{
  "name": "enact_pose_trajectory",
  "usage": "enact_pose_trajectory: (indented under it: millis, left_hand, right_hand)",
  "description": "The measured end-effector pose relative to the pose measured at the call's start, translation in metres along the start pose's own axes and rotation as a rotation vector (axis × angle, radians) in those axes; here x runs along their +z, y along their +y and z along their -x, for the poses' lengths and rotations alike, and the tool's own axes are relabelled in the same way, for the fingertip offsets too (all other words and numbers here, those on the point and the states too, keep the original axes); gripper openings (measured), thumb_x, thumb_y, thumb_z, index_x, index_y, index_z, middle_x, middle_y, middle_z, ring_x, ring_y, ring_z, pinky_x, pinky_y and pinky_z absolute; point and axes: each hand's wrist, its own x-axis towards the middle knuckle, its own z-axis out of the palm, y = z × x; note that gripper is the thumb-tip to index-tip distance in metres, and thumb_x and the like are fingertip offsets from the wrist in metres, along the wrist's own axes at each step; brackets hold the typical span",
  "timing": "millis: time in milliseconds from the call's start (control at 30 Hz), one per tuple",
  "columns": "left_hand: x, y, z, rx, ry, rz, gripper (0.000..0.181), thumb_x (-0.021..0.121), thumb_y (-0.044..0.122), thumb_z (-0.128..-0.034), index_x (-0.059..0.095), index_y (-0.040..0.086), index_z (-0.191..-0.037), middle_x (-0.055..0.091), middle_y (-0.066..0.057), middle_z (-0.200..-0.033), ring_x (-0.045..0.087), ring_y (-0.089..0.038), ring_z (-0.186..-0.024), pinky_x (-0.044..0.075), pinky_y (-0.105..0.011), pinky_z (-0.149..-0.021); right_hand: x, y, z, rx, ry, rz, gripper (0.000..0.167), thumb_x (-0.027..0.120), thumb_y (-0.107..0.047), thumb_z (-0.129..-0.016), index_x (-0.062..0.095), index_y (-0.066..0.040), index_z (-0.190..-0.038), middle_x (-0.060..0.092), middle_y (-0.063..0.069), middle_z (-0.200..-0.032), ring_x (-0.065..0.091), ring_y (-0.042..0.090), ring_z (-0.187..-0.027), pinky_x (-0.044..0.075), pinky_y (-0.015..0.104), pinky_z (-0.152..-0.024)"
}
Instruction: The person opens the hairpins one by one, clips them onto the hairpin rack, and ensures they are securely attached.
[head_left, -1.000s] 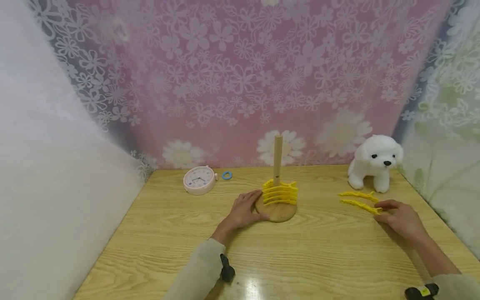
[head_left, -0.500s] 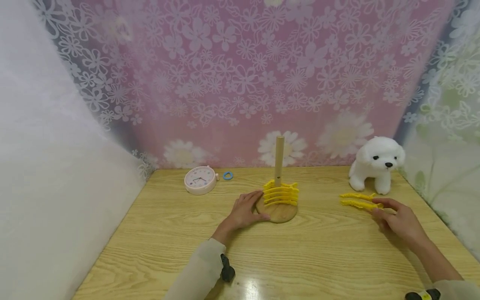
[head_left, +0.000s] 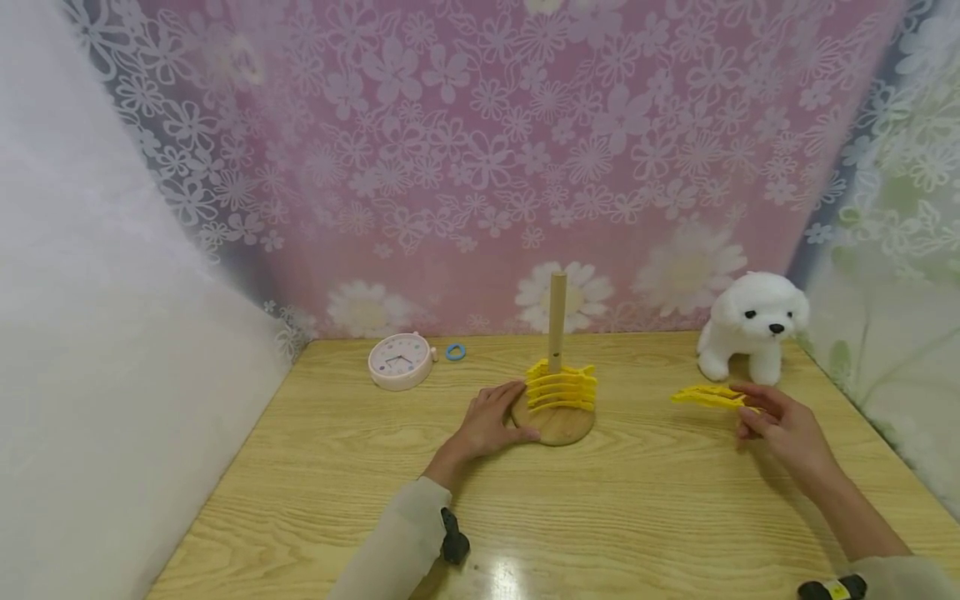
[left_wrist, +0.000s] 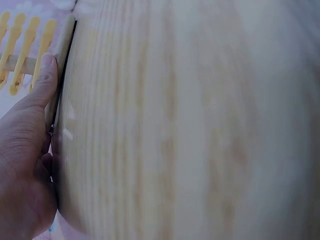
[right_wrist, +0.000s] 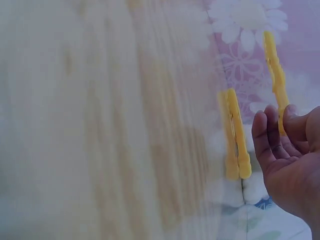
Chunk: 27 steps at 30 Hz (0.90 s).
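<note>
A round wooden base [head_left: 557, 427] carries an upright wooden post [head_left: 557, 321], with several yellow clips [head_left: 561, 388] stacked around the post's lower part. My left hand [head_left: 483, 425] grips the base's left edge; in the left wrist view the thumb of that hand [left_wrist: 25, 145] lies on the base beside the clips [left_wrist: 44, 45]. At the right, my right hand [head_left: 797, 433] pinches one yellow clip. The right wrist view shows that clip [right_wrist: 275, 70] raised between thumb and fingers of the hand [right_wrist: 295, 160], apart from another yellow clip [right_wrist: 239, 135] lying on the table.
A pink round clock [head_left: 401, 361] lies at the table's back left, with a small blue ring [head_left: 455, 352] beside it. Behind my right hand stands a white plush dog [head_left: 753, 327]. A flowered curtain [head_left: 480, 167] hangs along the back edge of the wooden table [head_left: 615, 508].
My right hand has lifted the nearer clip and moved slightly left and back, so it now overlaps the other clip in the head view. My left hand holds its place.
</note>
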Motion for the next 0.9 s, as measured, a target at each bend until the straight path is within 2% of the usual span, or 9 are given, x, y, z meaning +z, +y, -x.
enact_pose_trajectory:
  millis: [100,467,667,900]
  left_hand:
    - [0.000,0.000,0.000,0.003,0.005,0.006,0.093,0.072,0.060,-0.0926,0.030,0.022,-0.166,0.032,0.001,-0.169,0.032,-0.030,-0.148,0.023,-0.055,-0.121]
    - [0.001,-0.001,0.000,-0.014,-0.008,0.020,0.092,0.072,0.061,-0.0921,0.030,0.024,-0.166,0.031,0.004,-0.169,0.031,-0.027,-0.149,0.023,-0.052,-0.122]
    - [0.003,-0.003,-0.002,-0.002,0.003,0.015,0.093,0.071,0.061,-0.0924,0.030,0.023,-0.166,0.031,0.003,-0.169,0.031,-0.028,-0.149,0.023,-0.053,-0.122]
    - [0.001,-0.002,-0.001,0.001,0.001,0.010,0.093,0.071,0.061,-0.0925,0.030,0.022,-0.166,0.031,0.002,-0.169,0.032,-0.028,-0.149,0.023,-0.053,-0.121]
  right_hand:
    - [0.004,-0.006,-0.002,-0.002,0.008,-0.022,0.033,0.059,-0.005,-0.106,0.062,-0.004,-0.139,0.066,-0.016,-0.103,0.067,0.012,-0.070,0.059,0.028,-0.063]
    - [0.030,-0.039,-0.014,0.060,0.109,-0.039,0.025,0.067,-0.010,-0.103,0.070,-0.003,-0.126,0.075,-0.021,-0.096,0.065,0.016,-0.060,0.057,0.032,-0.055]
    - [0.051,-0.057,-0.021,0.040,0.171,-0.066,0.031,0.072,-0.009,-0.099,0.068,0.008,-0.125,0.075,-0.022,-0.094,0.061,0.014,-0.051,0.052,0.030,-0.048]
    - [0.071,-0.074,-0.032,0.052,0.212,-0.101,0.027,0.075,-0.007,-0.097,0.073,0.001,-0.123,0.075,-0.025,-0.094,0.057,0.013,-0.045,0.049,0.028,-0.043]
